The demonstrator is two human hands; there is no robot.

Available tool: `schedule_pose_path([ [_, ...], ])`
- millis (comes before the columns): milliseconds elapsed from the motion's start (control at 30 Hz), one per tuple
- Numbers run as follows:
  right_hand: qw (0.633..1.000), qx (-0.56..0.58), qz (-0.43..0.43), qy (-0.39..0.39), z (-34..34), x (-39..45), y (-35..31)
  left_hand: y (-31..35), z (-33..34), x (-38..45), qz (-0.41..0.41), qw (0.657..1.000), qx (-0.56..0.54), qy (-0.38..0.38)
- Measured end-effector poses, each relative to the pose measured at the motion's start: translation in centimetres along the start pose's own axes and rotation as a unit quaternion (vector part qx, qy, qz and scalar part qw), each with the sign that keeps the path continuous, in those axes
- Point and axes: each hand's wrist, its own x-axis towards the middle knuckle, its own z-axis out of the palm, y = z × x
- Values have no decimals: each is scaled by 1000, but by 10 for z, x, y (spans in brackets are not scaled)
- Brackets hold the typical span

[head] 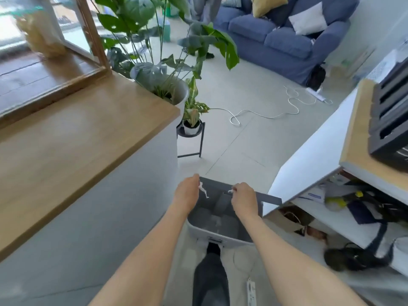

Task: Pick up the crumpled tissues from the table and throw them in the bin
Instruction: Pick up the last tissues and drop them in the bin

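A grey pedal bin [223, 236] stands on the floor below me with its dark lid [265, 198] raised; my foot rests on its pedal. Both hands hover over the open bin. My left hand [187, 191] is closed on a crumpled white tissue [203, 191] that dangles from its fingers. My right hand [244, 196] pinches a smaller bit of white tissue [230, 191] at its fingertips. Pale shapes lie blurred at the bottom of the bin.
A wooden-topped counter [77, 138] is on the left, with potted plants [167, 89] beyond it. A white shelf unit [331, 173] with clutter stands on the right. A white cable [265, 115] runs across the floor toward a blue sofa [287, 36]. A power strip [251, 292] lies near my leg.
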Motion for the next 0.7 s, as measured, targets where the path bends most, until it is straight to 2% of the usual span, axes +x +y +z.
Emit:
schedule_pose_path([
  [233,998,-17,43,-47,56,-1,54,-17,68,6,2,996,53,-70],
  [600,993,-41,99,-44,117,33,120,-31,152,56,16,990,73,-121],
  [667,990,-44,109,-73,125,40,130,-33,162,63,18,989,70,-132],
  [700,985,-37,120,-115,129,42,134,-34,167,66,22,984,79,-157],
])
